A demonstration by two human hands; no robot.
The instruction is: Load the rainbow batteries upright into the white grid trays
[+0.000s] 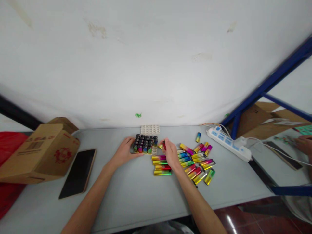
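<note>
A white tray (154, 152) with rows of holes holds several upright, shiny gradient-coloured lighters (144, 149) with black tops. Its right column shows some bare holes. My left hand (125, 151) grips the left side of this tray, thumb along the front and fingers round the back corner. Just right of the tray, my right hand (170, 152) pinches a red and gold lighter (164, 145), partly covered by the fingers. More lighters (162, 173) lie on their sides in a row below that hand, and others (199, 177) are scattered to its right.
A second white tray (150, 129) lies against the wall. One blue lighter (198, 137) is apart, near a white power strip (229, 143) with cables. To the left are a black phone-like slab (78, 174) and a cardboard box (41, 152). Another person's hand (304, 144) shows beyond the blue frame (265, 86).
</note>
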